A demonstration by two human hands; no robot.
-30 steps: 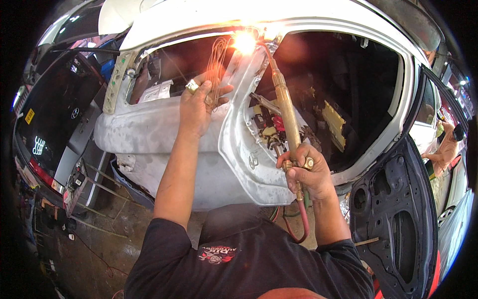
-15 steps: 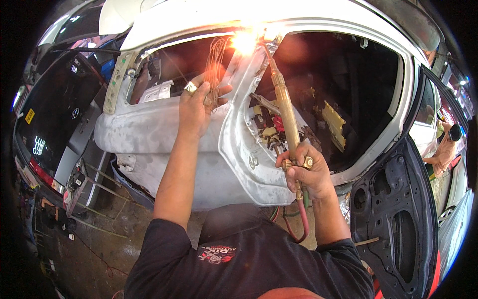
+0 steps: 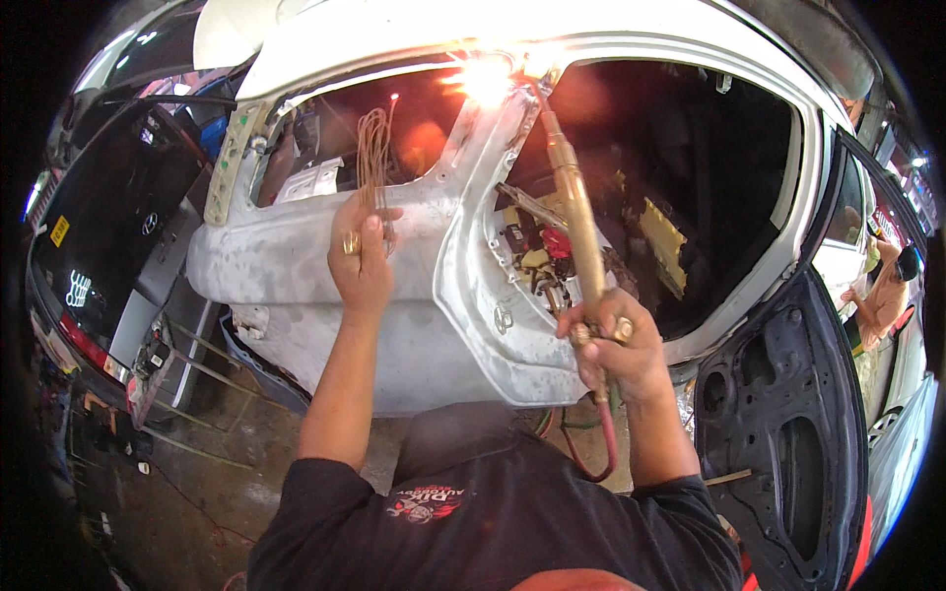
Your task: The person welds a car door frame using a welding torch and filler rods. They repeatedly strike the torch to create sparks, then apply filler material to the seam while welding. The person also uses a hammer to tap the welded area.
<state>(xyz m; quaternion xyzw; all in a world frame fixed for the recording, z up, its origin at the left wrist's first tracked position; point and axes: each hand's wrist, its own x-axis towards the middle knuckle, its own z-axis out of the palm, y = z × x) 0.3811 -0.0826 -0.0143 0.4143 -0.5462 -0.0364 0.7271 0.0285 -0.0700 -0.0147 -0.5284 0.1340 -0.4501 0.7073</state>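
Observation:
My right hand (image 3: 623, 347) is wrapped round the valve end of a brass gas torch (image 3: 575, 212), whose slim tip points up at the pillar between two window openings. A bright flame (image 3: 489, 81) glares there and hides the spot it touches. In my left hand (image 3: 361, 261) a looped bundle of thin filler wire (image 3: 373, 153) is pinched upright, to the left of the flame. One wire end glows red. Behind both hands stands the bare, sanded car body side (image 3: 394, 345). A red hose (image 3: 607, 443) hangs from the torch's lower end.
A dark car door (image 3: 788, 433) stands at the right. Left are a tailgate with dark glass (image 3: 118, 217) and a metal-rod frame (image 3: 197, 384). Yellowish foam and loose parts (image 3: 537, 261) lie inside the car body. Another person (image 3: 880, 295) is at the far right.
My left hand has drawn the wire bundle left and down, away from the flame. My right hand has shifted slightly right and down with the torch, its flame still at the pillar.

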